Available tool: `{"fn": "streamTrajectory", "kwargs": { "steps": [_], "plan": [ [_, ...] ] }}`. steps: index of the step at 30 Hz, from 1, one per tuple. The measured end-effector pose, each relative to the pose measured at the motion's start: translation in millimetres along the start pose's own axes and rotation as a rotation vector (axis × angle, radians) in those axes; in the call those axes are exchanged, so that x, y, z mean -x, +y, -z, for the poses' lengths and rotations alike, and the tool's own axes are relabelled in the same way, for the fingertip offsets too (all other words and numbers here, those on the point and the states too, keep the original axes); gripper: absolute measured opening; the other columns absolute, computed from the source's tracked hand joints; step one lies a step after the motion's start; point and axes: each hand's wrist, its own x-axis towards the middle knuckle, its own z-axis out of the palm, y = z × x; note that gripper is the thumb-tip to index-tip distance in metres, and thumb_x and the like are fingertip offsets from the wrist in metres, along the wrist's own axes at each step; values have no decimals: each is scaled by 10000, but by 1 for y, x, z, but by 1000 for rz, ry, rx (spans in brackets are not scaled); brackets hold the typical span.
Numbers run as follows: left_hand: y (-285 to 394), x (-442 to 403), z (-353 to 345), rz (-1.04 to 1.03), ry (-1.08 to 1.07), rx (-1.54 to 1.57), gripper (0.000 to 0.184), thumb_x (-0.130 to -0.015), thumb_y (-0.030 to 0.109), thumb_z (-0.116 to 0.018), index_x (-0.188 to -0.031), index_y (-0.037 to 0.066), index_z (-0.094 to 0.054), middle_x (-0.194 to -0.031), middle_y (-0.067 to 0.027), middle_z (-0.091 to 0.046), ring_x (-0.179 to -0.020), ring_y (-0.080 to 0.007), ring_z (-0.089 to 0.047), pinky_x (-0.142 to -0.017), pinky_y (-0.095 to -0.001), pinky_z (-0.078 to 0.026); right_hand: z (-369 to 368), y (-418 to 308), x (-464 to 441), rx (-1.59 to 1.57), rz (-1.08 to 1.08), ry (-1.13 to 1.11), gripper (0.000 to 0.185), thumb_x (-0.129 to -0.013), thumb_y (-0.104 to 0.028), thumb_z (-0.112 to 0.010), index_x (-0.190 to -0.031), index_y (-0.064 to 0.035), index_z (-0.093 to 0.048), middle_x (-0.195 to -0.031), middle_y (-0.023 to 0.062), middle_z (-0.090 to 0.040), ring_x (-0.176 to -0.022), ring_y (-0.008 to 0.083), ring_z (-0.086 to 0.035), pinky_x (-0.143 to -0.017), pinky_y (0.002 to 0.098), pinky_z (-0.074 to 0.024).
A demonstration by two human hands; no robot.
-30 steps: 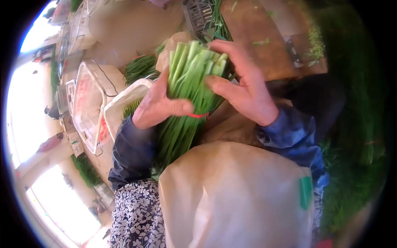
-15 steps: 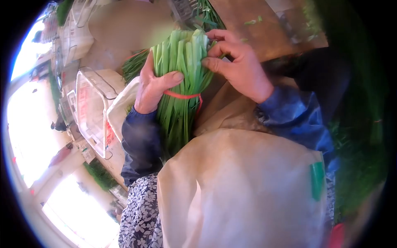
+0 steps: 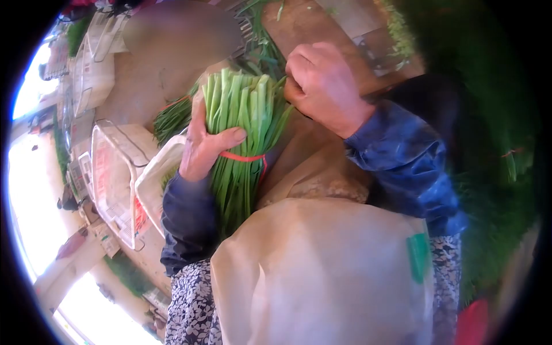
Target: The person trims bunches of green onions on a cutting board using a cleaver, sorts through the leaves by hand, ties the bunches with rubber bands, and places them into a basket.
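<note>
A bunch of flat green stalks (image 3: 244,109) stands upright before my chest, its pale cut ends at the top. Around its middle runs a red band (image 3: 242,156). My left hand (image 3: 206,141) is wrapped round the left side of the bunch, thumb across the front just above the band. Beside the upper right edge of the stalks, my right hand (image 3: 319,80) is closed with its fingers curled; whatever its fingertips pinch, if anything, is too small to make out.
White baskets (image 3: 118,172) stand at the left. Another green bundle (image 3: 172,119) lies behind my left hand. A brown board (image 3: 313,34) with scraps is beyond my right hand. Much greenery (image 3: 500,190) fills the right side. A pale apron (image 3: 322,270) covers my lap.
My right hand's fingers have left the stalk tops and curled closed just right of the bunch. My left hand keeps its hold; the bunch appears lower in view.
</note>
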Motion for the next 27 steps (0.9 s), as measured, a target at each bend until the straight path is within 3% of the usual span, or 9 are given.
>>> {"fn": "streamTrajectory", "kwargs": {
  "steps": [5, 8, 9, 11, 13, 16, 18, 21, 27],
  "plan": [
    [-1, 0, -1, -4, -10, 62, 863, -718, 176, -782, -1453, 6, -363, -1272, -111, -582, -1139, -198, -574, -1006, -322, -438, 25, 50, 0, 482, 86, -73, 133, -646, -141, -687, -750, -85, -624, -730, 56, -555, -791, 236, -609, -664, 406, -481],
    [4, 4, 4, 23, 12, 10, 867, -715, 165, -797, -1450, 3, -366, -1272, -105, -580, -1137, -195, -571, -1003, -317, -439, 81, 108, 0, 418, -481, -31, 190, -866, -224, -621, -957, -64, -667, -920, 169, -677, -844, 379, -652, -750, 411, -520],
    [3, 3, 5, 34, 31, 17, 867, -715, 165, -797, -1450, 3, -366, -1272, -105, -580, -1137, -195, -571, -1003, -317, -439, 101, 126, 4, 468, -444, -12, 122, -797, -195, -667, -844, -82, -668, -758, 122, -627, -766, 308, -649, -641, 407, -500],
    [0, 3, 5, 20, 12, 86, 875, -707, 146, -801, -1451, 2, -365, -1273, -105, -581, -1146, -192, -565, -1005, -317, -436, 151, 152, 13, 704, -599, -57, 315, -867, -337, -595, -1006, -67, -679, -1011, 210, -680, -954, 407, -639, -825, 443, -507],
    [5, 4, 3, 39, 27, 111, 890, -698, 134, -807, -1454, -9, -357, -1284, -111, -576, -1165, -187, -551, -1014, -318, -431, 201, 201, 27, 1006, -819, -397, 323, -881, -265, -578, -1118, -64, -663, -1118, 215, -662, -1055, 400, -616, -897, 439, -490],
    [3, -2, -1, -32, 20, 49, 889, -686, 160, -826, -1431, -37, -382, -1274, -115, -592, -1170, -187, -558, -1032, -319, -415, 200, 203, 58, 1058, -428, -254, 414, -803, -209, -609, -1208, -127, -630, -1197, 157, -631, -1117, 363, -594, -924, 456, -484],
    [9, -4, -4, 12, -17, 17, 893, -678, 160, -832, -1428, -36, -389, -1270, -115, -596, -1167, -189, -563, -1033, -320, -415, 156, 116, 23, 559, -345, -264, 535, -764, -143, -618, -1297, -109, -580, -1296, 148, -584, -1218, 339, -541, -1010, 419, -451],
    [23, -16, -6, 2, -68, -83, 891, -663, 152, -848, -1411, -43, -404, -1260, -119, -607, -1165, -197, -571, -1043, -328, -412, 113, 107, 31, 408, -396, -350, 492, -803, -193, -627, -1280, -96, -555, -1185, 188, -593, -1142, 382, -552, -965, 441, -465],
    [94, -80, -23, -414, 87, -689, 931, -654, 259, -895, -1373, -68, -401, -1047, -232, -693, -957, -266, -715, -708, -364, -593, 38, 149, 52, 488, -575, -532, 604, -764, -92, -651, -1344, -122, -484, -1112, 185, -562, -1070, 394, -561, -891, 473, -475]
  ]
}}
